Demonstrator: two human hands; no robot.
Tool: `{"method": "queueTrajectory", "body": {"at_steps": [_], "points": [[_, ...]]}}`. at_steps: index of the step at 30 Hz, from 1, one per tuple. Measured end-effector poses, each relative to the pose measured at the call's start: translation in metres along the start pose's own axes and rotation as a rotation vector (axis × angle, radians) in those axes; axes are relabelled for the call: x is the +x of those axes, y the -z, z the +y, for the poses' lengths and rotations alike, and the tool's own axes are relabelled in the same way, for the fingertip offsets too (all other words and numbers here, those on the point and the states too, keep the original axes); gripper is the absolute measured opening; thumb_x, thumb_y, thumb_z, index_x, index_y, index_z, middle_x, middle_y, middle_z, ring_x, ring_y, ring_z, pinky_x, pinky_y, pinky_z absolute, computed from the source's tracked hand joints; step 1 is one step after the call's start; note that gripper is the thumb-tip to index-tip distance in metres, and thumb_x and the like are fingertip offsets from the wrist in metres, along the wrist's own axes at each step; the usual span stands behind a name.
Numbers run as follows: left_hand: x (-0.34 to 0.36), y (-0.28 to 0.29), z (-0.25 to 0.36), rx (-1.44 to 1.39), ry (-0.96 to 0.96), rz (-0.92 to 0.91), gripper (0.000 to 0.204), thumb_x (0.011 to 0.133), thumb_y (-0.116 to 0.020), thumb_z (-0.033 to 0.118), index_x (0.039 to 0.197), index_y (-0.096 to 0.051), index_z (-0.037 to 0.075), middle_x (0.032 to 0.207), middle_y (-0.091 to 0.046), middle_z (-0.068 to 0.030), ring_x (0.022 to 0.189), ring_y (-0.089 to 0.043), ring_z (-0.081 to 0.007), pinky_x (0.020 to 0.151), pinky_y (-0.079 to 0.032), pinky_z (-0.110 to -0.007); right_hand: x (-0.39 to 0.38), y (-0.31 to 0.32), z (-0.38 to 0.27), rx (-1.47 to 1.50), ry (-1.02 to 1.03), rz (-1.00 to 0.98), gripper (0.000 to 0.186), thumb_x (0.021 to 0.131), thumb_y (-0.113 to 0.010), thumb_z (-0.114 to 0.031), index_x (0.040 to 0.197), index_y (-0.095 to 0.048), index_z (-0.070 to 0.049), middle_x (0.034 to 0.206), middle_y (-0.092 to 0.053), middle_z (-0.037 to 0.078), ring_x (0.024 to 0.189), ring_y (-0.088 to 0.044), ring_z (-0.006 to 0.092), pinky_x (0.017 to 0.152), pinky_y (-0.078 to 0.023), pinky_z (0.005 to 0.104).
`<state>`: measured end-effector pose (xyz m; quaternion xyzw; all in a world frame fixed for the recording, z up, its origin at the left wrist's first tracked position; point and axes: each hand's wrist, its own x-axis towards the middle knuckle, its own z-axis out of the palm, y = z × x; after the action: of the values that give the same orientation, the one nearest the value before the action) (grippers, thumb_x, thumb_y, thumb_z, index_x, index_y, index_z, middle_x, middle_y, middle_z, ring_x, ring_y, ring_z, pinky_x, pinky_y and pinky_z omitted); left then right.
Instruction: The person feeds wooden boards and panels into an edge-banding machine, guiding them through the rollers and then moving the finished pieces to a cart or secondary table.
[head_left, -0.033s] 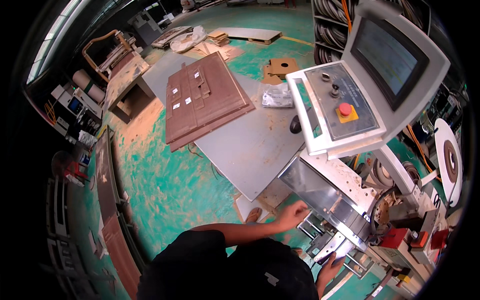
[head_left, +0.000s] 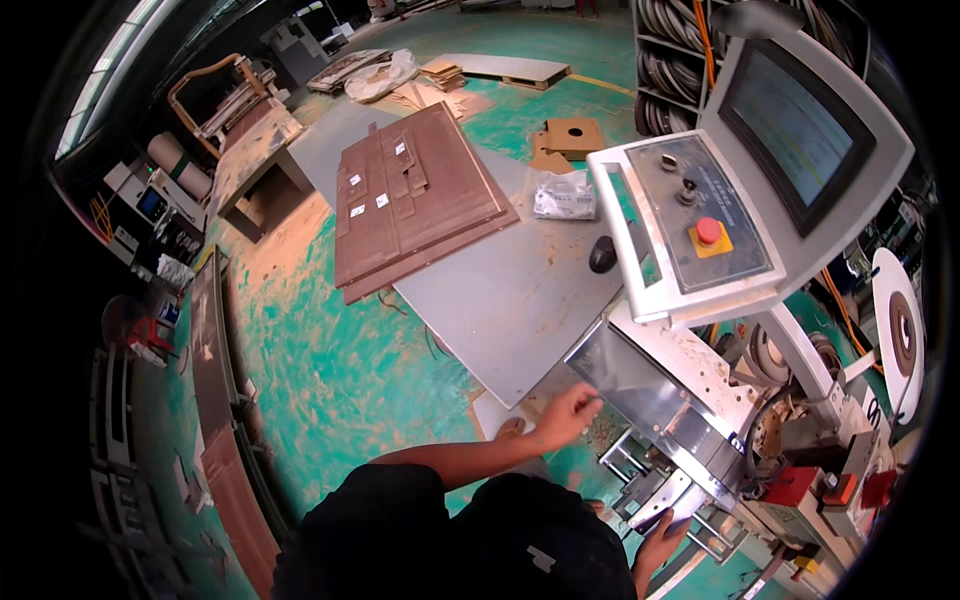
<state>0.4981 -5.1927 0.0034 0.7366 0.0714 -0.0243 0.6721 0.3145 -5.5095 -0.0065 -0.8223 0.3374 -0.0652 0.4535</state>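
Here's the left hand, just beside the steel bed, fingers curled; whether anything small sits in them, I can't tell. The right hand is down at the near end of the shiny plate, touching it, but with fingers partly hidden I can't call its grip. That plate sits low on the near side of the machine. Tricky spot, this one: should the mechanism run or the plate slip, the right fingers could get pinched. A careless swing inward, and the left hand risks a scrape on the bed's edge. And the red button? Up on the panel, well apart from both hands (awkward in a hurry!), so any stop could come late.
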Motion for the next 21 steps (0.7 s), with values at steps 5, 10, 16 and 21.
{"method": "queueTrajectory", "body": {"at_steps": [5,10,16,21], "points": [[0.126,0.314,0.017,0.691,-0.196,0.968,0.033,0.091,-0.079,0.022,0.116,-0.062,0.009,0.098,-0.064,-0.0115,0.085,-0.067,-0.0289,0.075,-0.053,-0.043,0.001,-0.04,-0.004,-0.153,0.04,0.005,0.081,0.11,-0.056,-0.048,0.157,-0.035,0.015,0.16,-0.043,0.035,0.149,-0.044,0.0426,0.125,-0.032,0.0432],[0.213,0.489,0.017,0.999,0.285,1.156,0.063,0.083,-0.085,0.046,0.121,-0.062,0.001,0.12,-0.065,-0.0221,0.118,-0.063,-0.042,0.098,-0.052,-0.054,0.005,-0.053,-0.023,-0.38,0.065,0.054,0.066,0.11,-0.056,-0.04,0.147,-0.048,0.014,0.145,-0.052,0.037,0.136,-0.051,0.0502,0.117,-0.038,0.0506],[0.233,0.548,0.001,0.709,0.518,0.842,0.074,0.074,-0.091,0.05,0.122,-0.066,-0.001,0.118,-0.07,-0.0207,0.111,-0.07,-0.0349,0.095,-0.058,-0.047,-0.052,-0.082,-0.194,-0.86,0.865,0.57,0.058,0.107,-0.057,-0.052,0.115,-0.071,0.004,0.092,-0.069,0.023,0.086,-0.067,0.0364,0.081,-0.054,0.0503],[0.156,0.525,0.011,-0.618,0.335,0.194,0.049,0.094,-0.08,0.029,0.13,-0.064,-0.002,0.117,-0.074,-0.0114,0.106,-0.073,-0.0265,0.096,-0.059,-0.04,-0.05,-0.151,-0.245,-0.47,0.757,0.138,0.048,0.104,-0.062,-0.017,0.149,-0.054,0.0,0.149,-0.051,0.026,0.138,-0.051,0.0458,0.116,-0.039,0.053]]}}
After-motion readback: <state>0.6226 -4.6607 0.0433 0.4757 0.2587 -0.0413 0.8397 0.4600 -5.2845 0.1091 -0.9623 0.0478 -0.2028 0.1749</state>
